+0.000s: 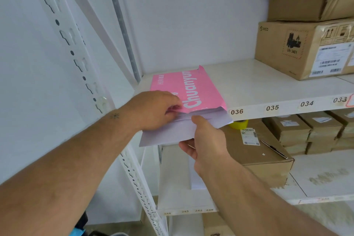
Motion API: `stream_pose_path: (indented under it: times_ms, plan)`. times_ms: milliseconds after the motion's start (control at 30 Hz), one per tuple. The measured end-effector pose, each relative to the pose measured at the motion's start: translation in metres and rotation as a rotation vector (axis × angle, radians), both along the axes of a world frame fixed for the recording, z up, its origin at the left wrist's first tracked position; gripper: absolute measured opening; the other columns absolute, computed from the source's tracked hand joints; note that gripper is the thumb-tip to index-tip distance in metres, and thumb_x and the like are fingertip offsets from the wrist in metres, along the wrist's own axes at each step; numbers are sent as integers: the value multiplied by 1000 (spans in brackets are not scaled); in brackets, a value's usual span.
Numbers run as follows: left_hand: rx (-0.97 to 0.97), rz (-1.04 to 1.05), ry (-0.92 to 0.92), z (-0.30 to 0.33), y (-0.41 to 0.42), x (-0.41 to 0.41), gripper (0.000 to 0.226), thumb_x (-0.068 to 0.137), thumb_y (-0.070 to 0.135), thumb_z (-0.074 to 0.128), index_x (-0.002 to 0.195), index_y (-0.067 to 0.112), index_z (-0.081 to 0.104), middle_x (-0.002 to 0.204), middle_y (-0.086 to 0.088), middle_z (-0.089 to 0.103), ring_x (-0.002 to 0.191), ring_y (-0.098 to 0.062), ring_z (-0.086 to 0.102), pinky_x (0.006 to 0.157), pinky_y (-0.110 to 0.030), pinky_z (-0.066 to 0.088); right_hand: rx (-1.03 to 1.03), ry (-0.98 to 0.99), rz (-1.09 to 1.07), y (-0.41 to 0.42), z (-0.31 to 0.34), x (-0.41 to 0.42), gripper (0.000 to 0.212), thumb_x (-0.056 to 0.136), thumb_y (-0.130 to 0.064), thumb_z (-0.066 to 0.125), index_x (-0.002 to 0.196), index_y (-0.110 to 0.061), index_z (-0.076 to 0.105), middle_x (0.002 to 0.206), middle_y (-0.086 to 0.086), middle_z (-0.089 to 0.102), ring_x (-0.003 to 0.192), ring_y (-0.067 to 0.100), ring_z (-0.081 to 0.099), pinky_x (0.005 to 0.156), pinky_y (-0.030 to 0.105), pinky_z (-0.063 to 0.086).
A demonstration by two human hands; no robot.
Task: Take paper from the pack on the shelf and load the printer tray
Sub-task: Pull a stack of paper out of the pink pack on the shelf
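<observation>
Hands meet at the pack's open end: the right hand [207, 140] pinches the sheaf of paper [172, 132] jutting toward the person, the left hand [155, 109] presses the pink pack [183, 88] onto the shelf [268, 90], its length running away.

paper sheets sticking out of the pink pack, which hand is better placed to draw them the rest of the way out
Right. The right hand already pinches the white sheets, thumb on top and fingers underneath. The left hand rests at the open mouth of the pink pack, well placed to steady it on the shelf.
</observation>
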State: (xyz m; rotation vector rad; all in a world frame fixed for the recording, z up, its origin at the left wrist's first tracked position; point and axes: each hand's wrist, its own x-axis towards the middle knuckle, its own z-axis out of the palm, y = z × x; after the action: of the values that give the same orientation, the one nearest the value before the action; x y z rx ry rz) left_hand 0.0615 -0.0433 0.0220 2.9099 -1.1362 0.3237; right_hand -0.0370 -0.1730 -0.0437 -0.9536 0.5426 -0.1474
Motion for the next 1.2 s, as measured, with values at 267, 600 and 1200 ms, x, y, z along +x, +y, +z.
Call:
stream_pose_path:
  times_ms: [267, 600, 1200]
  plan:
    - [-88, -41, 88, 1, 2, 13, 33, 96, 33, 69, 128, 28, 72, 126, 8, 72, 115, -17, 66, 101, -37, 52, -199, 146, -211, 14, -10, 23, 43, 82, -50, 70, 87, -7, 67, 84, 11, 70, 91, 38, 73, 86, 56, 62]
    - [104, -94, -87, 4, -15, 22, 20, 91, 36, 65, 106, 23, 68, 108, 2, 67, 91, -23, 61, 78, -35, 53, -202, 109, -226, 11, -2, 15, 22, 95, -15, 67, 80, -13, 52, 74, 5, 60, 60, 20, 62, 77, 45, 66]
    - [-1299, 397, 336, -49, 56, -63, 27, 90, 49, 66, 94, 23, 61, 97, 1, 65, 83, -20, 65, 70, -32, 50, -295, 76, -381, 25, -25, -167, 11, 85, -23, 83, 83, -22, 72, 76, -5, 81, 91, 32, 74, 91, 64, 58]
